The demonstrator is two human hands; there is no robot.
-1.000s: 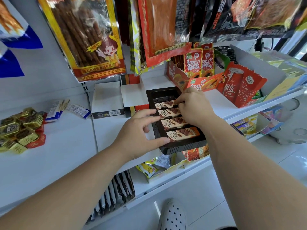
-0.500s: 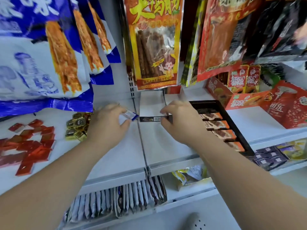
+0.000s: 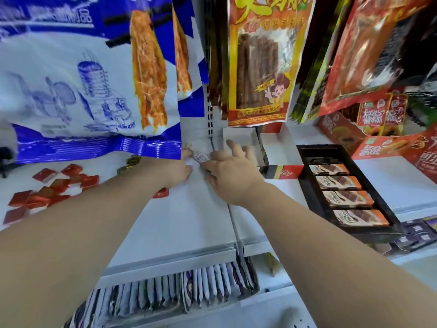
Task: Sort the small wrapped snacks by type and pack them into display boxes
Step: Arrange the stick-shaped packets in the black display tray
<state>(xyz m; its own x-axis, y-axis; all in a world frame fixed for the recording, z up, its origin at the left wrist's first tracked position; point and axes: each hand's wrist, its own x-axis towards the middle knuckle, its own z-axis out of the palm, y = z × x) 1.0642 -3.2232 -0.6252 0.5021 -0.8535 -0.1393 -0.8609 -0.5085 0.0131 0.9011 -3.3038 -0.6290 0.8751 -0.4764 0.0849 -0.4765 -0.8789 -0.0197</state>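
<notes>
At the back of the white shelf (image 3: 189,221) my left hand (image 3: 176,170) pinches a small white wrapped snack (image 3: 201,157). My right hand (image 3: 233,172) sits just to its right with fingers spread, its thumb side touching the same snack. A black display tray (image 3: 307,192) at the right holds several brown-and-orange wafer bars (image 3: 340,183) in a row. Loose red square snacks (image 3: 49,185) lie at the left. A few gold ones (image 3: 128,163) show beside my left forearm. One red snack (image 3: 162,193) peeks out under my left wrist.
Large hanging bags, blue-white (image 3: 94,79) and yellow-red (image 3: 260,62), hang low over the shelf back. An open white box (image 3: 241,138) and a black-red carton (image 3: 283,172) stand behind my right hand. Red display boxes (image 3: 383,145) sit far right. Packets (image 3: 189,290) line the lower shelf.
Both hands have left the black tray and moved left to the shelf back. My left hand took up the white snack, and my right hand came over beside it.
</notes>
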